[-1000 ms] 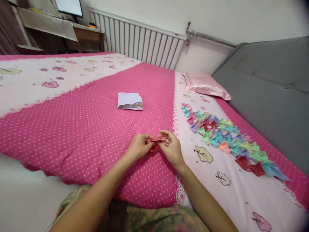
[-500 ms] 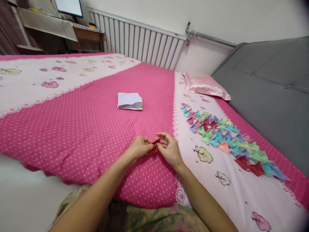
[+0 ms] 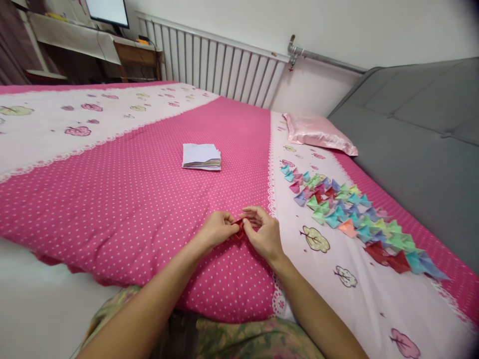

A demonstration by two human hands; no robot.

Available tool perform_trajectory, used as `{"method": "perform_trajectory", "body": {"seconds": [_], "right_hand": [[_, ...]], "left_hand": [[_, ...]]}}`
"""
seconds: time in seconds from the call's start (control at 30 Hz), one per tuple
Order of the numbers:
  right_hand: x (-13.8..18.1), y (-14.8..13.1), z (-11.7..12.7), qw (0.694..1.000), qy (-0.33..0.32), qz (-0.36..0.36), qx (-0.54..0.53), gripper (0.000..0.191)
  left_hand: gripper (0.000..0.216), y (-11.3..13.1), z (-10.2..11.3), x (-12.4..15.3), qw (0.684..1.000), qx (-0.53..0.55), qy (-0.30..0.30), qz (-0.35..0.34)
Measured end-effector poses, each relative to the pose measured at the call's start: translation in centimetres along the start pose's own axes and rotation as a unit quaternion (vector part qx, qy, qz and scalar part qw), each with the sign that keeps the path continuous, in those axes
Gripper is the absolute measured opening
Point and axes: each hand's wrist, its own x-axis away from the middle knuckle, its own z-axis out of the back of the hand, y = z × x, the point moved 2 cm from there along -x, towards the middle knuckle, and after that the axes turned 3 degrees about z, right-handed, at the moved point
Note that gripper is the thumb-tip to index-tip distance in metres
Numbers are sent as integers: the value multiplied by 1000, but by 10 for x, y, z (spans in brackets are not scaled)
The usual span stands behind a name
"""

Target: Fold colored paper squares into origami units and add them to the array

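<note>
A small piece of dark red folded paper [image 3: 240,230] is pinched between both hands, just above the pink dotted bedspread [image 3: 149,199]. My left hand [image 3: 220,228] closes on its left side with thumb and forefinger. On the right side, my right hand [image 3: 264,233] holds it between thumb and fingers, the other fingers curled behind. Fingertips cover much of the paper, so its exact fold is hard to make out. To the right, several folded paper boats [image 3: 348,228] in many colours lie in rows on the bedspread.
A stack of paper sheets [image 3: 202,157], white on top, lies beyond my hands. A pink satin pillow [image 3: 319,133] rests against the grey headboard [image 3: 415,134]. Behind the bed are a white radiator [image 3: 213,60] and a desk [image 3: 75,37] with a monitor [image 3: 108,11].
My right thumb has shifted up along the red paper, and the paper has turned slightly between my fingers. Both hands stay in nearly the same place.
</note>
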Motion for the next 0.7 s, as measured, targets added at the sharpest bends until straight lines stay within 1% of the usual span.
{"method": "perform_trajectory", "body": {"seconds": [0.1, 0.23, 0.3, 0.4, 0.47, 0.57, 0.7], "right_hand": [[1, -1, 1, 1000, 1, -2, -10, 21], [2, -3, 1, 999, -30, 20, 1, 24], [1, -3, 0, 999, -43, 30, 12, 25], [0, -1, 0, 998, -50, 32, 11, 26], [0, 0, 0, 999, -43, 25, -5, 27], [-1, -2, 2, 1000, -10, 25, -9, 27], [-1, -7, 5, 998, 39, 42, 16, 13]], "left_hand": [[5, -6, 1, -5, 999, -31, 14, -24], [5, -11, 2, -6, 998, -38, 25, -48], [4, -10, 2, -5, 998, -30, 24, -44], [5, -5, 1, -2, 1000, -2, 19, -16], [6, 0, 1, 1, 1000, 20, 15, 10], [8, 7, 2, 4, 997, 69, 13, 38], [10, 10, 4, 7, 990, 124, 27, 54]]}}
